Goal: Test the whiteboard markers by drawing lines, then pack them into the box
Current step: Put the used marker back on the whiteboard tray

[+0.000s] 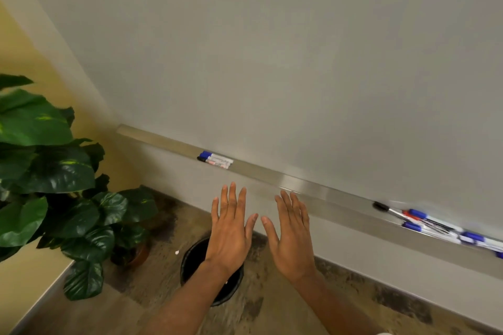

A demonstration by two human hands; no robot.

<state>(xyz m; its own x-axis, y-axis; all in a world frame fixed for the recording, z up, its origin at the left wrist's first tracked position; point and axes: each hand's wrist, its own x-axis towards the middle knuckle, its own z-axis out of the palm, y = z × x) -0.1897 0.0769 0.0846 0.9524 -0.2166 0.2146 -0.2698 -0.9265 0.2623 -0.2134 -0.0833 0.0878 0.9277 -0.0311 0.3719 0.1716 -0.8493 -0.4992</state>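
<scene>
A blank whiteboard point(272, 62) fills the upper view, with a metal ledge point(299, 185) running along its bottom edge. Two markers point(216, 159), one blue-capped and one black-capped, lie on the ledge's left part. Several more markers point(441, 228), blue, red and black capped, lie in a heap at the ledge's right end. My left hand point(231, 228) and my right hand point(292, 234) are held flat side by side below the ledge, fingers spread, holding nothing. No box is in view.
A large leafy potted plant point(54, 171) stands at the left by the yellow wall. A black round bin point(196, 258) sits on the floor under my left wrist. The floor is mottled brown.
</scene>
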